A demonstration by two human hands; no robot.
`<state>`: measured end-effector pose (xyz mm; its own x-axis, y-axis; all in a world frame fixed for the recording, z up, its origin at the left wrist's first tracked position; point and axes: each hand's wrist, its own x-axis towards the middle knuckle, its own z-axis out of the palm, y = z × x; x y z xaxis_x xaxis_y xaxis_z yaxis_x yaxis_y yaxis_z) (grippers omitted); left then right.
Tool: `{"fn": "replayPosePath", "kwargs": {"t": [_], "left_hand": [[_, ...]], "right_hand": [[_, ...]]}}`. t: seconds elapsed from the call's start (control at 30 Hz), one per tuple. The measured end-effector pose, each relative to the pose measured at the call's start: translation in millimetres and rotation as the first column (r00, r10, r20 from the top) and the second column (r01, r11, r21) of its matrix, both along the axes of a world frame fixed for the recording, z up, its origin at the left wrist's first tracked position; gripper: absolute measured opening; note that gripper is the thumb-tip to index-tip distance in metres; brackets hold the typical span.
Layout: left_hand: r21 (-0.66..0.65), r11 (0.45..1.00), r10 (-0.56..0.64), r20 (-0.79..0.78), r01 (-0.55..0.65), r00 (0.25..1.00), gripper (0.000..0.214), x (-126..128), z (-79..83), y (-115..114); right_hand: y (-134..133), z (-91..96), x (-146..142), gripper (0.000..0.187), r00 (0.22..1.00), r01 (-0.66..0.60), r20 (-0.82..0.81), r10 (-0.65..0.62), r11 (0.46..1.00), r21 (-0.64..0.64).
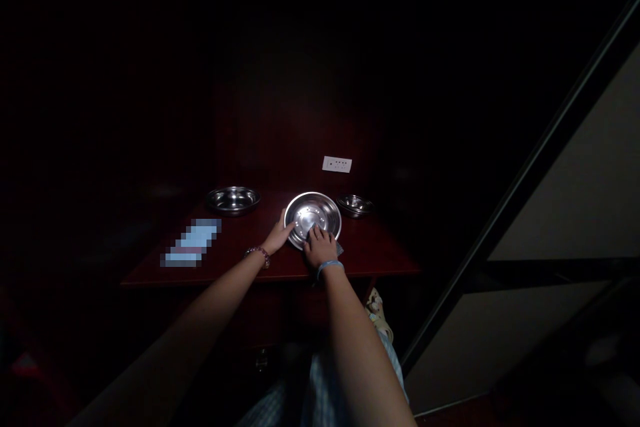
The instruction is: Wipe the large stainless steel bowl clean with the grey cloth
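Note:
A shiny steel plate (315, 212) stands tilted toward me on the dark red table (370, 257). My left hand (279, 236) grips the plate's left rim, with a bead bracelet on that wrist. My right hand (319, 247) presses a small dark cloth (338, 249) against the lower part of the plate's face, fingers closed over the cloth. A light blue band circles my right wrist.
A steel bowl (233, 199) sits at the back left of the table, and smaller stacked steel bowls (355, 204) at the back right. A blurred light blue flat item (192, 242) lies at the left. A white socket plate (337, 164) is on the dark wall. A pale panel (560, 227) stands at right.

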<state>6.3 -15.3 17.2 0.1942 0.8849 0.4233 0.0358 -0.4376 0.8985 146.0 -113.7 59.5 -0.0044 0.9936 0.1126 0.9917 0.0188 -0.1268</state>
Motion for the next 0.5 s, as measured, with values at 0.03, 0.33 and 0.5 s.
{"fn": "replayPosePath", "kwargs": {"t": [0.03,0.33,0.5], "left_hand": [[0.001,1.0,0.0,-0.003,0.0,1.0,0.043,-0.1,-0.5,1.0],[0.003,0.999,0.033,-0.036,-0.033,0.999,0.049,0.8,-5.0,9.2],[0.034,0.999,0.023,-0.034,-0.022,0.999,0.05,1.4,-6.6,10.7]], "right_hand": [[0.7,-0.5,0.1,0.058,1.0,-0.021,-0.006,0.021,1.0,0.0],[-1.1,6.5,-9.2,0.052,0.974,-0.219,-0.064,0.217,0.975,-0.022],[-3.3,10.2,-10.9,0.052,0.979,-0.193,-0.066,0.191,0.981,-0.03]]}}
